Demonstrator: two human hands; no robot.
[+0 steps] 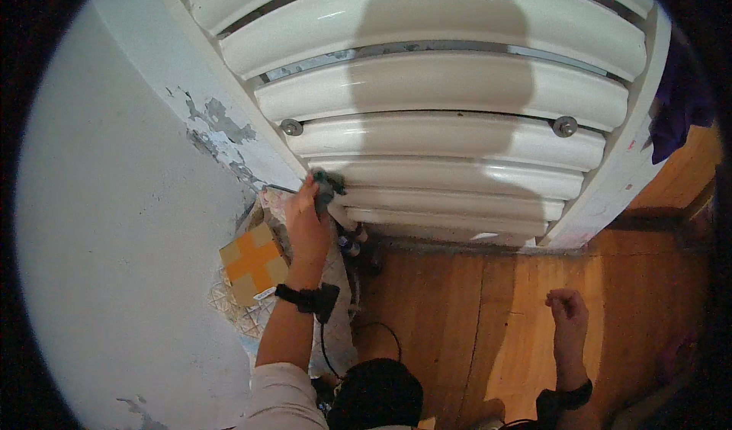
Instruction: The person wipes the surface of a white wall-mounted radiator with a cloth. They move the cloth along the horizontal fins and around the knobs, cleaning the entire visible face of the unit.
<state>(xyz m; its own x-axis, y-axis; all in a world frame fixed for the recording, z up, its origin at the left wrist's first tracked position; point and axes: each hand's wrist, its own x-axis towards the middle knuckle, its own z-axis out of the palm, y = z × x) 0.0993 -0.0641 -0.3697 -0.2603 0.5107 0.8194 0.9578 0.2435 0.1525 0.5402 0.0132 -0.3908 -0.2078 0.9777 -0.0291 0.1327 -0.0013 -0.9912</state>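
Observation:
A crumpled dark green cloth (327,190) is in my left hand (307,218), held at the lower left corner of a white slatted radiator (440,81). The cloth lies against or close to the end of a lower slat; contact cannot be told. My right hand (569,306) hangs above the wooden floor at the lower right, its fingers curled and nothing visible in them. Both wrists carry black straps with small devices.
A cardboard box with orange tape (253,263) rests on a patterned cover (337,293) beside the left wall (114,201), whose paint is peeling. Bottles (349,245) stand behind my left hand. Purple fabric (683,104) hangs at the right. Round metal fasteners (565,126) sit between slats.

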